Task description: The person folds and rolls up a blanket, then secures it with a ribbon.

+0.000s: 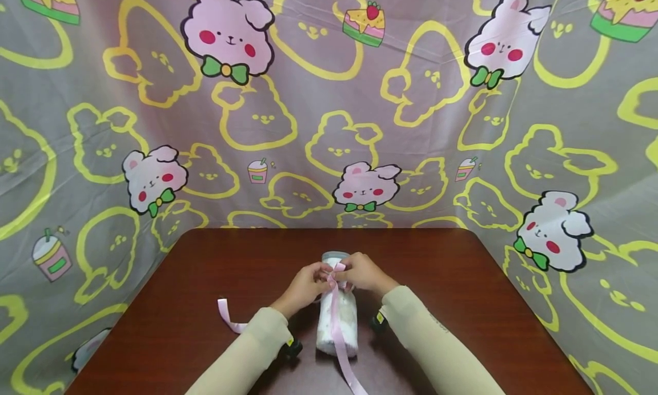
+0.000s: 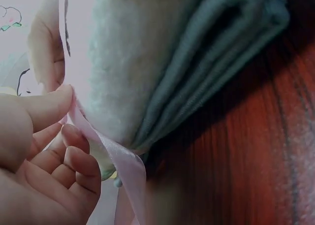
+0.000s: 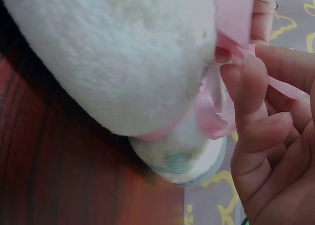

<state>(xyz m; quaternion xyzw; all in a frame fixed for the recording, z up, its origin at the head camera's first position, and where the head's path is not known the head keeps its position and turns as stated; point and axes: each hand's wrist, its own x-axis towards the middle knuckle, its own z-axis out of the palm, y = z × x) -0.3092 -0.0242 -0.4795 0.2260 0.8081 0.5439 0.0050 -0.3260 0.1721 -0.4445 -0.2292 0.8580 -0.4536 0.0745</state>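
Observation:
A rolled-up white fluffy cloth [image 1: 348,318] lies lengthwise on the table, its folded grey-green layers [image 2: 206,52] showing at one end in the left wrist view. Around the roll, towards its far end, runs a pink ribbon [image 1: 336,318]. My left hand [image 1: 307,285] pinches the ribbon between thumb and forefinger on top of the roll. From the other side my right hand [image 1: 364,274] also pinches it, and a loop of ribbon [image 3: 214,114] shows beside these fingers. One tail hangs down over the roll's near end. Fingers partly hide where the ribbon crosses.
Another ribbon end [image 1: 223,312] lies on the brown table [image 1: 437,269], left of the left forearm. A patterned curtain [image 1: 308,98] with cartoon rabbits surrounds the table at the back and sides.

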